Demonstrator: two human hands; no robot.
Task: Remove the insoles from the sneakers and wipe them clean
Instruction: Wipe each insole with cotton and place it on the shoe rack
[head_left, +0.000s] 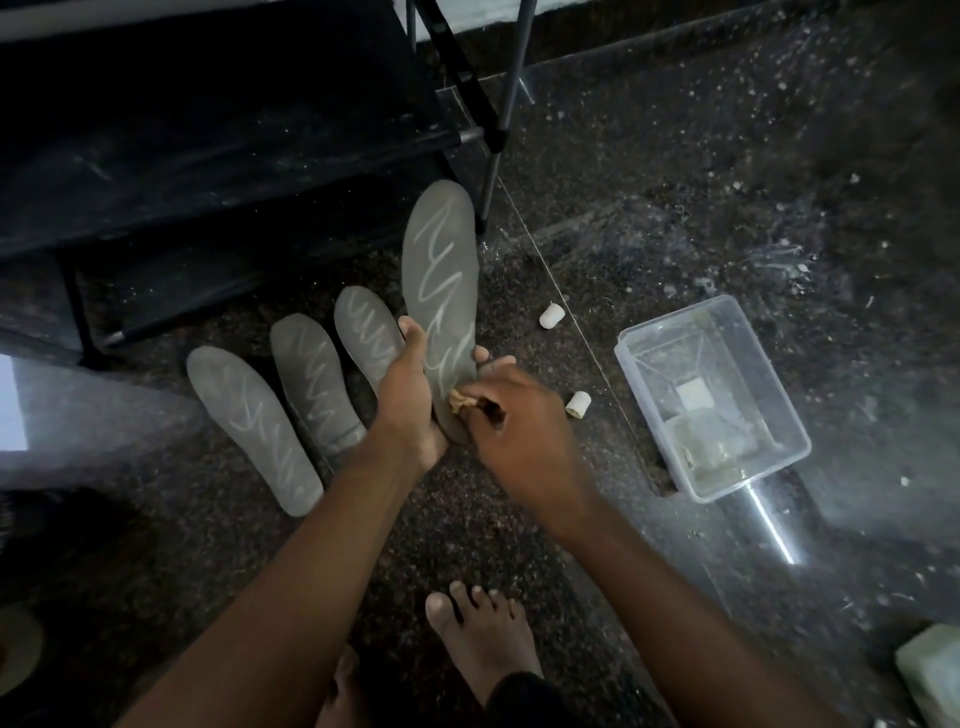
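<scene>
Over the dark speckled floor (675, 182) the left hand (408, 395) wraps its fingers round the heel half of a grey insole (441, 260), toe pointing away, while the right hand (519, 421) pinches a tan wad (461, 402) against it, 3 more insoles (311, 379) lying just left.

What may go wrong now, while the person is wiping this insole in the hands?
1. The left hand grips the held insole only near its lower end, so the long free end may bend or slip as the right hand rubs.
2. The wipe is small and crumpled; it may only smear the pale marks.
3. The three insoles lie on the floor, which looks dusty, and may pick up dirt.
</scene>
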